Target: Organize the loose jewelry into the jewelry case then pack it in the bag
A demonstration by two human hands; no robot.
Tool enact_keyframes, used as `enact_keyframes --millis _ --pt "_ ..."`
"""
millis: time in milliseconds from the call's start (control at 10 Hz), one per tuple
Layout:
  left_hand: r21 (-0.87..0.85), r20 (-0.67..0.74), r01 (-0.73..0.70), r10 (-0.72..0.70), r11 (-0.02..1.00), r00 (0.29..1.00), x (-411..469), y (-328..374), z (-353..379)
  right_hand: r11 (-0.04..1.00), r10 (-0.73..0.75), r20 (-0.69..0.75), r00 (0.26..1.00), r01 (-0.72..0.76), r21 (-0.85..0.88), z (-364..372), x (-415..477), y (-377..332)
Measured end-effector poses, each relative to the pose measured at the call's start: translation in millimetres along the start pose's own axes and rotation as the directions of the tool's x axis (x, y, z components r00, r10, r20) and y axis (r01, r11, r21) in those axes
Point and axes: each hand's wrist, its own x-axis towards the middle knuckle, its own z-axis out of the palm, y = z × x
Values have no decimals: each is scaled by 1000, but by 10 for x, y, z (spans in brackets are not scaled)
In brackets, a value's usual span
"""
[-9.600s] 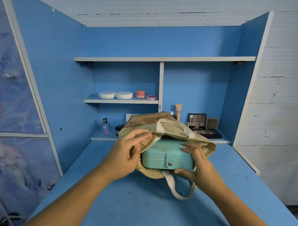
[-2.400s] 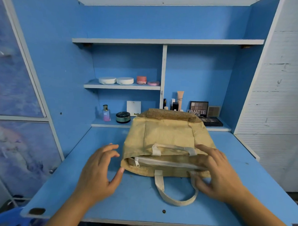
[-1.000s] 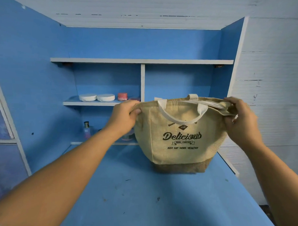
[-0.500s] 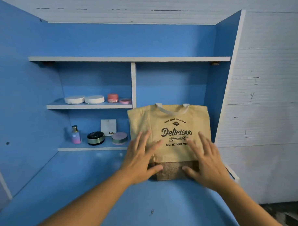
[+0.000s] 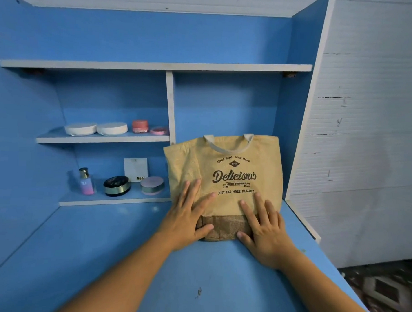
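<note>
A beige bag (image 5: 232, 170) printed "Delicious", with a brown base and white handles, stands upright at the back right of the blue desk (image 5: 103, 257), leaning into the right compartment. My left hand (image 5: 186, 216) lies flat on its lower left front with fingers straight and spread. My right hand (image 5: 265, 225) lies flat on its lower right front, thumb by the brown base. The jewelry case is hidden from view.
A pink perfume bottle (image 5: 85, 182), a dark round compact (image 5: 117, 186), a pink-lidded compact (image 5: 152, 185) and a white "NUDE" box (image 5: 135, 169) stand on the low ledge. Two white round tins (image 5: 96, 128) and a pink jar (image 5: 140, 126) sit on the shelf above. The blue side panel (image 5: 297, 112) is right beside the bag.
The case went into the bag, which was zipped, lifted upright by its top edges and set at the back right. Both hands let go and now lie flat on its front.
</note>
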Motion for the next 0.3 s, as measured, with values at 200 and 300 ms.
enact_keyframes --millis 200,300 --pt "-19 -39 40 -41 999 998 -181 154 -148 998 50 -20 999 -51 -42 -84 -184 -148" --pt "-54 -47 51 -53 997 997 -433 300 -165 994 64 -21 998 -66 -90 -128 -432 -330"
